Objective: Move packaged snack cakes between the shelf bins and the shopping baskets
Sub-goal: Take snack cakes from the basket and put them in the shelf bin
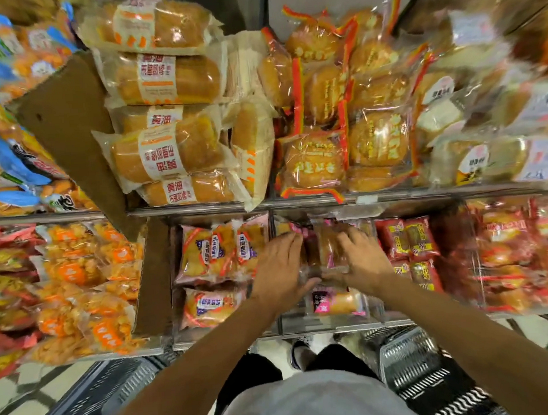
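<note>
Fingers of the left hand [279,267] and right hand [362,259] curl around a bunch of clear, pink-edged snack cake packs [324,252] holding golden cakes, inside the middle lower shelf bin [329,326], both arms stretched forward from above the baskets [410,358], label print too blurred to read.

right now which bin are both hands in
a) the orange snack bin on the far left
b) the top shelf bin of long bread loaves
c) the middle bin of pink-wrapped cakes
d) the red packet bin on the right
c: the left hand and right hand both grip the pink-wrapped cakes in the middle bin of the lower shelf.
</note>
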